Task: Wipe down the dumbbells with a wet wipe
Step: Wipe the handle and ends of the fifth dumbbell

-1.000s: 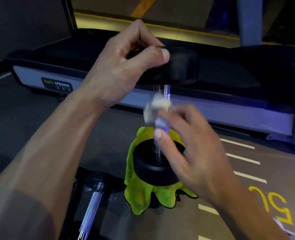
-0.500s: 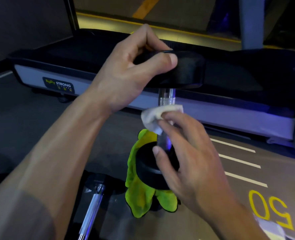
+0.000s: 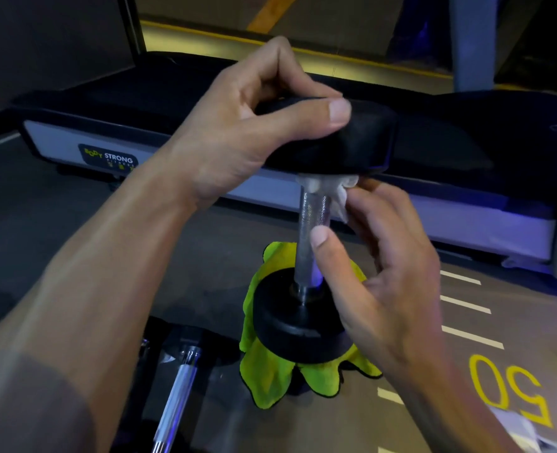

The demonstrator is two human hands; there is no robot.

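Observation:
A black dumbbell [image 3: 313, 220] with a knurled chrome handle stands upright, its lower head on a yellow-green cloth [image 3: 270, 380]. My left hand [image 3: 254, 132] grips the upper black head from above, thumb along its near edge. My right hand [image 3: 378, 266] holds a crumpled white wet wipe [image 3: 339, 191] against the top of the handle, just under the upper head, with the thumb resting on the shaft. Part of the wipe is hidden behind the handle.
A second dumbbell [image 3: 176, 397] with a chrome handle lies on the floor at the lower left. A treadmill deck [image 3: 74, 138] labelled "Body Strong" runs across behind. The floor at the right carries white lines and a yellow "50" [image 3: 512, 390].
My right hand has slid the wipe up the handle to just beneath the upper head. My left hand keeps its grip on the top head.

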